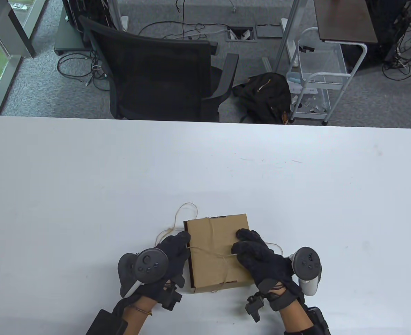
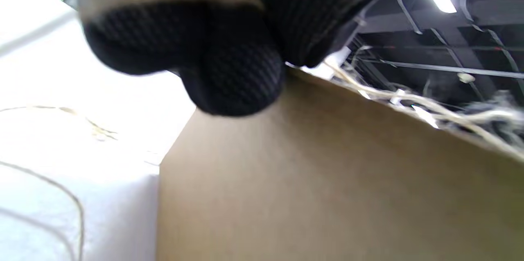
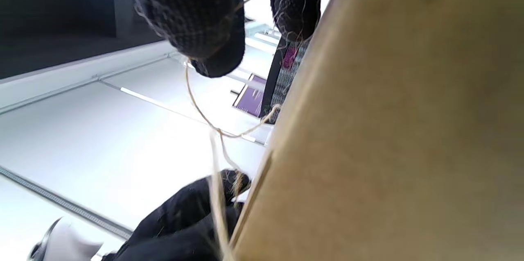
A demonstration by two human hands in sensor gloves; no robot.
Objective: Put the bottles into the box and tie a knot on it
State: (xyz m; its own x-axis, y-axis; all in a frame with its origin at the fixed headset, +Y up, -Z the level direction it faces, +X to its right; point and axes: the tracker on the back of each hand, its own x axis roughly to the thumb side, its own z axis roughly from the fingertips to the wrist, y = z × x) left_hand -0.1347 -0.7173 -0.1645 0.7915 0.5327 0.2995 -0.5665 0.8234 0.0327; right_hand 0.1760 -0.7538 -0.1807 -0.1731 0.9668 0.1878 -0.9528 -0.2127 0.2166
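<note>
A: What carried everything, starting with the biggest?

B: A white table (image 1: 87, 181), wide and plain. Beyond its far edge stood a black office chair (image 1: 156, 69), and to the right of that a black bag (image 1: 264, 96) on the carpet beside a white wire cart (image 1: 317, 83)

A: And the box?

B: The brown cardboard box (image 1: 219, 253) lay closed and flat near the table's near edge, about midway along it. No bottles showed, so I could not tell what was inside it

A: The hands?

B: The left hand (image 1: 172, 254) sat against the box's left side, fingers curled over the upper left edge; the left wrist view showed its fingertips (image 2: 233, 76) at the top rim of the cardboard with a strand running across the glove. The right hand (image 1: 258, 258) rested on the box's right part, its fingers bent and pinching the string on the lid. Each hand bore a tracker on its back

A: So both gripped something?

B: Yes, each held the twine (image 1: 212, 253). It ran taut across the lid between the two hands, crossed a strand running front to back, and looked twisted near the right fingertips. A loose loop of it lay on the table just off the box's far left corner, and a thinner end curved out by the right hand
</note>
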